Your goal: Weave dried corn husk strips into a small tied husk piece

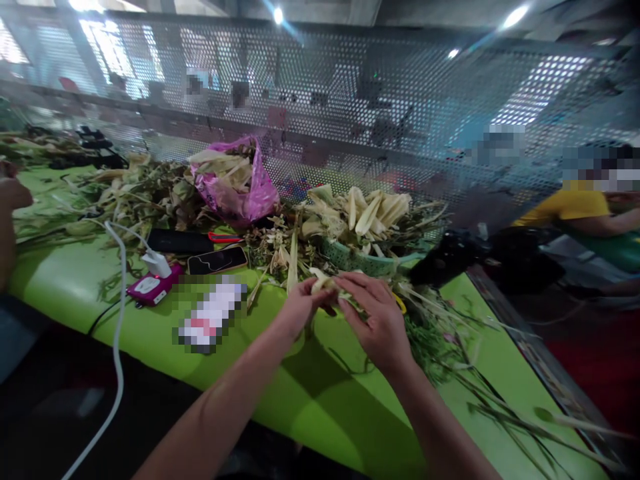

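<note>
Over the green table, a pale, folded piece of corn husk is held between my two hands. The fingers of my left hand pinch it from the left and below. From the right, my right hand has its fingers bent against the husk, with the thumb beneath. Part of the husk is hidden behind the fingers. Just beyond my hands stands a green basket heaped with dried husks. A long husk strip stands out beside my left hand.
Left on the green table lie a phone, a dark case, and a purple power adapter with a white cable. A pink plastic bag holds husks. Stalks spread right. Behind is a perforated metal screen; people are nearby.
</note>
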Motion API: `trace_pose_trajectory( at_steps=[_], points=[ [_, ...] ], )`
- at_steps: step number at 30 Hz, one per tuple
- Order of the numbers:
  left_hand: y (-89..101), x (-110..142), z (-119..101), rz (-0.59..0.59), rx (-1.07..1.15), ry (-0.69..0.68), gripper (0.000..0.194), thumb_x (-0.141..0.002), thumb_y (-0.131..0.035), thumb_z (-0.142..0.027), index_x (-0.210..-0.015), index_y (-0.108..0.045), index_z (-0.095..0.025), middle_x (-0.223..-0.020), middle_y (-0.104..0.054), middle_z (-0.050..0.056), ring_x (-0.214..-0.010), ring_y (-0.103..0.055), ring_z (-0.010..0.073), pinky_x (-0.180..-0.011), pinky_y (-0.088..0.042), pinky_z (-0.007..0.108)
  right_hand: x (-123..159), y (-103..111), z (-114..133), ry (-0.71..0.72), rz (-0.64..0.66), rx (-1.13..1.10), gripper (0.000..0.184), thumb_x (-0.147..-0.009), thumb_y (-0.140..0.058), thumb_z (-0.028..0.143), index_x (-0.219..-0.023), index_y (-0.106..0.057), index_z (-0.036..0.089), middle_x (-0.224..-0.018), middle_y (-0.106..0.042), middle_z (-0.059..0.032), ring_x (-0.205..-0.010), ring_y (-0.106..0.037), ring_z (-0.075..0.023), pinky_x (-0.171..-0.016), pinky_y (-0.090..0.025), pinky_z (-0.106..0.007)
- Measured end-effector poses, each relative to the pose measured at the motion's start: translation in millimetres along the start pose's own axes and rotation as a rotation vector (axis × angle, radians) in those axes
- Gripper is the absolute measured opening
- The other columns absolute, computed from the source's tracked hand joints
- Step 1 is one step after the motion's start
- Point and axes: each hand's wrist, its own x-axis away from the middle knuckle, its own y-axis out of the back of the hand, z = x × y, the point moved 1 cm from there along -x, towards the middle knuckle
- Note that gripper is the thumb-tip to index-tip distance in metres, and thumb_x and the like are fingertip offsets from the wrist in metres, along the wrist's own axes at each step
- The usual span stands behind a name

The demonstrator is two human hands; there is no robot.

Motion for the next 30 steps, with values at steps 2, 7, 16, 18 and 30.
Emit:
trace_pose_trajectory(
  at_steps=[2,7,16,18,30],
  points=[
    [3.1,-1.9,-1.7,-0.114,0.128,-0.044,0.033,-0.067,-0.074,-0.037,-0.086,-0.058,-0.015,-0.078,-0.064,0.002,-0.066,-0.062,0.0120,-0.066,-0.050,0.026,2.2,-3.3,3.7,-0.053,-0.092,-0.058,0.024,-0.085,-0.058,0.021,-0.108,-0.065,0.022,-0.107,-0.064,-0.0084,-0.103,-0.056,-0.0237,-0.090,-0.043,-0.040],
    [4.8,-2.2,-1.9,-0.198,0.250,-0.013,0.036,-0.071,-0.071,-0.039,-0.095,-0.052,-0.021,-0.085,-0.066,0.002,-0.070,-0.064,0.0127,-0.066,-0.049,0.025,10.5,-32.0,7.7,-0.148,0.080,-0.218,0.013,-0.085,-0.058,0.025,-0.095,-0.066,0.022,-0.092,-0.068,-0.0047,-0.090,-0.060,-0.0203,-0.081,-0.046,-0.033],
    [-7.6,1.6,3.8,-0.241,0.222,0.020,0.038,-0.068,-0.073,-0.039,-0.091,-0.050,-0.020,-0.080,-0.066,0.002,-0.076,-0.065,0.0153,-0.077,-0.049,0.029,13.8,-64.2,1.0,-0.404,0.151,-0.098,0.013,-0.083,-0.052,0.023,-0.088,-0.063,0.019,-0.089,-0.067,-0.0068,-0.076,-0.058,-0.0200,-0.069,-0.042,-0.030],
    [-8.8,2.0,3.7,-0.250,0.191,-0.003,0.036,-0.067,-0.074,-0.038,-0.087,-0.050,-0.019,-0.077,-0.066,0.002,-0.075,-0.065,0.0153,-0.076,-0.049,0.029,13.2,-65.7,1.4,-0.427,0.166,-0.151,0.011,-0.083,-0.052,0.023,-0.086,-0.062,0.019,-0.087,-0.067,-0.0063,-0.075,-0.058,-0.0192,-0.068,-0.042,-0.029],
    [5.0,-0.7,-12.3,-0.353,-0.020,-0.089,0.031,-0.068,-0.071,-0.041,-0.081,-0.053,-0.019,-0.072,-0.056,-0.003,-0.054,-0.055,0.0074,-0.052,-0.040,0.019,12.7,-45.7,1.2,-0.311,0.307,-0.229,0.008,-0.079,-0.058,0.024,-0.073,-0.057,0.019,-0.072,-0.060,-0.0007,-0.065,-0.052,-0.0158,-0.059,-0.038,-0.026]
  ],
)
